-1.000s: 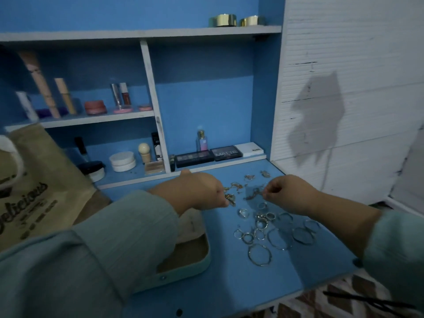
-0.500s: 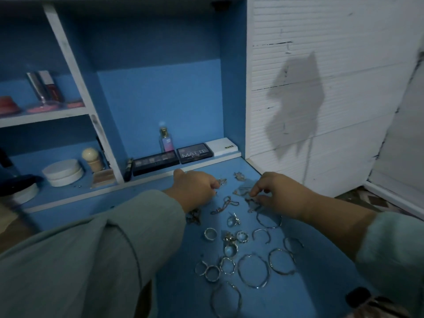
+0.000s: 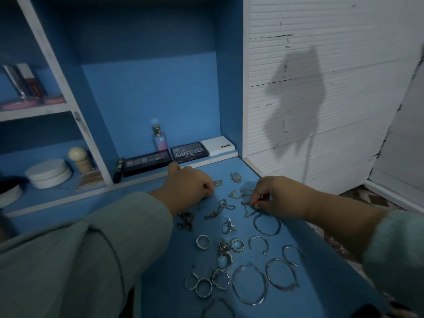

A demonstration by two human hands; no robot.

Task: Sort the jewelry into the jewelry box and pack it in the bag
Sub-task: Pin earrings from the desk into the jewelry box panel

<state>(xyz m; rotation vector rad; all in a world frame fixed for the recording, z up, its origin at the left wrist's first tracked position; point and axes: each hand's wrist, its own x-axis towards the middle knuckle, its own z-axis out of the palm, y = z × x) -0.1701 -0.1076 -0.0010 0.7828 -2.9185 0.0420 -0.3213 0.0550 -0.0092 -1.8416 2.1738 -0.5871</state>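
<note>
Silver jewelry lies spread on the blue tabletop [image 3: 321,271]: several rings [image 3: 203,241], bangles [image 3: 249,284] and small chains [image 3: 219,208]. My left hand [image 3: 188,183] rests at the far left of the pile, fingers curled, its fingertips beside a small chain [image 3: 218,182]; whether it grips anything is hidden. My right hand [image 3: 278,195] pinches a thin chain [image 3: 247,206] between thumb and fingertips, just above an open bangle [image 3: 267,224]. The jewelry box and the bag are out of view.
Eyeshadow palettes [image 3: 190,152], a perfume bottle [image 3: 159,138] and a white box [image 3: 218,145] line the back ledge. Jars [image 3: 48,173] and lipsticks [image 3: 25,82] sit in the left shelves. A white wall [image 3: 321,88] bounds the right; the table's right edge drops to the floor.
The view has swung right and down, so the box and bag left the frame. Both hands lowered onto the chains; my right hand closed on a thin chain.
</note>
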